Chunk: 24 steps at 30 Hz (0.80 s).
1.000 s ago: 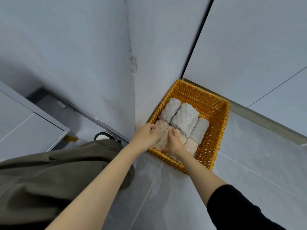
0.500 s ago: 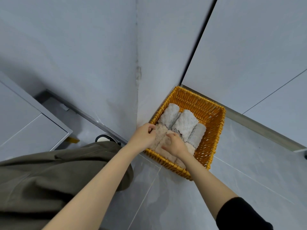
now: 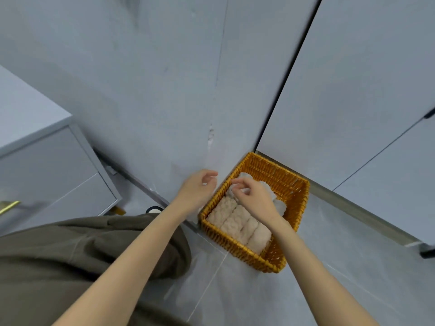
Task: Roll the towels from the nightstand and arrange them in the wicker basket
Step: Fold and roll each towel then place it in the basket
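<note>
The rectangular wicker basket (image 3: 235, 243), of orange weave, stands on the grey floor (image 3: 341, 278) in a wall corner. Nubby beige rolled towels (image 3: 237, 222) lie side by side inside it. The right hand (image 3: 256, 198) seems to pinch a white towel (image 3: 280, 205). The left hand (image 3: 197, 191) is loosely curled and holds nothing.

Right grip (image 3: 255, 198) curls over rolled towels (image 3: 235, 220) in the wicker basket (image 3: 280, 171); left grip (image 3: 199, 190) hangs loose beside its rim.
</note>
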Each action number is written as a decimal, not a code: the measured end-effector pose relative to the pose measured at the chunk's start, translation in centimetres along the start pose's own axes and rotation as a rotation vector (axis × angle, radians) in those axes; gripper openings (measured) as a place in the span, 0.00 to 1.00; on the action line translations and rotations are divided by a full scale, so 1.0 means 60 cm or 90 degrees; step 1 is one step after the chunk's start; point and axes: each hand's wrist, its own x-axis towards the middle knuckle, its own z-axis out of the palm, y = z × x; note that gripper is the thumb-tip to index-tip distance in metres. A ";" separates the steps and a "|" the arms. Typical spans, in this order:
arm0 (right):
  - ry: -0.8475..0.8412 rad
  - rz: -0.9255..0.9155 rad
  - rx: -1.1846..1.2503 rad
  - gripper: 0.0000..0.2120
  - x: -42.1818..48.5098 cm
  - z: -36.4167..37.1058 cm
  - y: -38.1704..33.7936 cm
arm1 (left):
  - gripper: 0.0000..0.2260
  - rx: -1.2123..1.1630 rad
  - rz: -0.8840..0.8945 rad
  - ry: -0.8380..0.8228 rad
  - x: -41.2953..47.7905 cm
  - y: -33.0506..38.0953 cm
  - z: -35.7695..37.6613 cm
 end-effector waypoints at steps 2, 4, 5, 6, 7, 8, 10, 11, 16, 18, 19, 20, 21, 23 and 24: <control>-0.004 -0.042 0.010 0.09 -0.015 -0.018 -0.047 | 0.12 -0.007 0.029 0.027 -0.017 0.015 -0.028; -0.016 -0.077 0.023 0.08 -0.030 -0.032 -0.096 | 0.12 -0.009 0.055 0.058 -0.038 0.033 -0.062; -0.025 -0.098 0.030 0.08 -0.037 -0.037 -0.122 | 0.12 -0.014 0.064 0.076 -0.051 0.043 -0.082; -0.036 -0.118 0.036 0.08 -0.043 -0.041 -0.147 | 0.12 -0.025 0.072 0.095 -0.064 0.052 -0.102; -0.049 -0.137 0.043 0.09 -0.048 -0.042 -0.172 | 0.12 -0.039 0.076 0.113 -0.075 0.060 -0.121; -0.061 -0.157 0.050 0.09 -0.051 -0.041 -0.198 | 0.12 -0.052 0.082 0.132 -0.088 0.067 -0.143; -0.081 -0.196 0.060 0.09 -0.055 -0.037 -0.247 | 0.12 -0.074 0.088 0.160 -0.111 0.078 -0.184; -0.089 -0.219 0.060 0.09 -0.056 -0.032 -0.274 | 0.12 -0.081 0.092 0.178 -0.124 0.082 -0.206; -0.114 -0.314 0.072 0.09 -0.042 0.015 -0.401 | 0.12 -0.074 0.108 0.292 -0.203 0.092 -0.322; -0.130 -0.335 0.082 0.09 -0.034 0.040 -0.447 | 0.12 -0.064 0.103 0.338 -0.233 0.084 -0.367; -0.143 -0.344 0.084 0.09 -0.032 0.055 -0.473 | 0.12 -0.062 0.098 0.366 -0.250 0.078 -0.393; -0.155 -0.354 0.084 0.09 -0.027 0.068 -0.493 | 0.12 -0.065 0.092 0.390 -0.264 0.071 -0.413; -0.170 -0.361 0.087 0.09 -0.024 0.082 -0.518 | 0.12 -0.065 0.084 0.418 -0.279 0.063 -0.436; -0.203 -0.376 0.088 0.09 -0.018 0.115 -0.558 | 0.12 -0.056 0.066 0.477 -0.307 0.043 -0.473; -0.212 -0.375 0.088 0.09 -0.014 0.127 -0.568 | 0.12 -0.045 0.058 0.495 -0.313 0.034 -0.482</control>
